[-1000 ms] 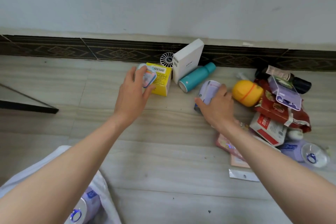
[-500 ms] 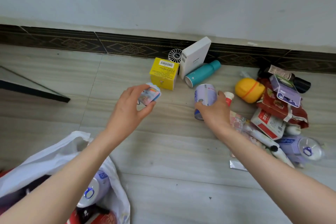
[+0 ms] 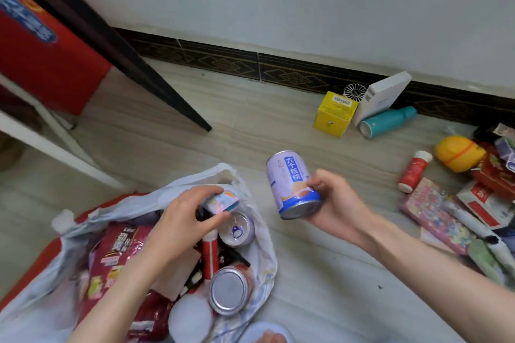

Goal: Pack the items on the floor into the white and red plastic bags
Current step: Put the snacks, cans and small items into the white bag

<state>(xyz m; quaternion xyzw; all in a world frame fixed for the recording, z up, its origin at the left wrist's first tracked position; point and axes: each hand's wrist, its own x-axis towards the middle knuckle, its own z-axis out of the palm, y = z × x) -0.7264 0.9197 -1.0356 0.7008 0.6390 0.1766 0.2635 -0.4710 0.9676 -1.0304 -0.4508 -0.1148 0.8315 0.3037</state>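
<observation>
The white plastic bag (image 3: 260, 253) lies open at the lower left, with the red bag (image 3: 41, 256) under it. Inside are two cans (image 3: 237, 228), a red tube and a red snack packet (image 3: 117, 253). My left hand (image 3: 186, 220) hovers over the bag's mouth, gripping a small pastel cup (image 3: 223, 200). My right hand (image 3: 334, 203) holds a lilac drink can (image 3: 292, 184) tilted in the air, just right of the bag. More items lie on the floor at the right: a red bottle (image 3: 413, 171), a yellow round toy (image 3: 458, 152) and a pink patterned pouch (image 3: 434, 210).
Along the skirting stand a yellow box (image 3: 334, 114), a white box (image 3: 383, 97), a teal bottle (image 3: 387, 121) and a small fan (image 3: 354, 91). A dark table leg (image 3: 145, 72) and a red carton (image 3: 41, 50) fill the upper left. My knee shows at the bottom.
Both hands lifted their items from the pile and swung left toward the bag. The view turned left and down, so the bag's contents now show.
</observation>
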